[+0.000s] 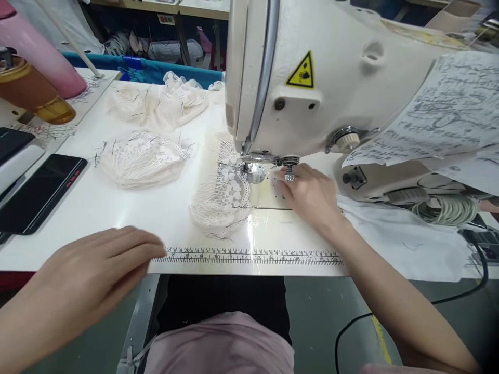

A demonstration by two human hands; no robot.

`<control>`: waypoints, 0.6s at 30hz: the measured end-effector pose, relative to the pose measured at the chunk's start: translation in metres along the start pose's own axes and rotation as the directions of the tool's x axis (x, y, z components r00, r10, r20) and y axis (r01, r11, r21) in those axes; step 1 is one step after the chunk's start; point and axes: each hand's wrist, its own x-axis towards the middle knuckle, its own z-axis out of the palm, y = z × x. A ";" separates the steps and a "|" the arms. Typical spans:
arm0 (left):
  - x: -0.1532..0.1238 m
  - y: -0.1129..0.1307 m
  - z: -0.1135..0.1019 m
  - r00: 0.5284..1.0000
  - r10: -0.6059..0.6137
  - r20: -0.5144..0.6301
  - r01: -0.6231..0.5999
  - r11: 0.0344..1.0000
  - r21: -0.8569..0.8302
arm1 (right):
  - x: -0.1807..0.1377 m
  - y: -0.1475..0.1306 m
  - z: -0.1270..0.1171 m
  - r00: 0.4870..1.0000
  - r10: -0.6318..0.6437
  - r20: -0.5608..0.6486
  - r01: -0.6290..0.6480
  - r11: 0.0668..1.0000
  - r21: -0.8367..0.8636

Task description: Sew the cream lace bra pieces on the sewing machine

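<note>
A cream sewing machine (331, 78) stands at the back right of the white table (117, 208). A piece of white lace (224, 200) lies under its presser foot (253, 166) and trails toward me. My right hand (310, 195) rests on the machine bed just right of the foot, fingers curled near a small knurled screw (289, 174); what they hold, if anything, is hidden. My left hand (89, 272) hovers flat at the table's front edge, fingers stretched out, empty, its fingertips near the printed ruler (249, 255).
Two more lace pieces lie on the table: one (142, 158) at centre left, one (159, 101) farther back. A black phone (39, 192) lies at the left. Scribbled paper sheets (440, 109) hang on the machine. A coiled cord (448, 208) and white cloth (393, 228) lie at the right.
</note>
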 end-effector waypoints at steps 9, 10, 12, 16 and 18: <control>0.144 0.005 0.079 0.914 0.352 -0.203 -0.275 0.903 0.329 | 0.009 -0.034 0.024 0.942 -0.262 -0.209 0.275 0.961 0.040; 0.147 0.004 0.087 0.912 0.353 -0.211 -0.271 0.902 0.337 | 0.008 -0.034 0.026 0.939 -0.265 -0.221 0.281 0.959 0.046; 0.148 0.000 0.096 0.907 0.356 -0.226 -0.278 0.908 0.314 | 0.006 -0.033 0.030 0.930 -0.278 -0.239 0.300 0.952 0.059; 0.144 -0.002 0.097 0.908 0.344 -0.238 -0.285 0.926 0.247 | 0.003 -0.031 0.031 0.922 -0.290 -0.256 0.321 0.943 0.087; 0.144 -0.002 0.096 0.911 0.338 -0.237 -0.282 0.929 0.240 | 0.003 -0.031 0.031 0.921 -0.292 -0.258 0.326 0.940 0.099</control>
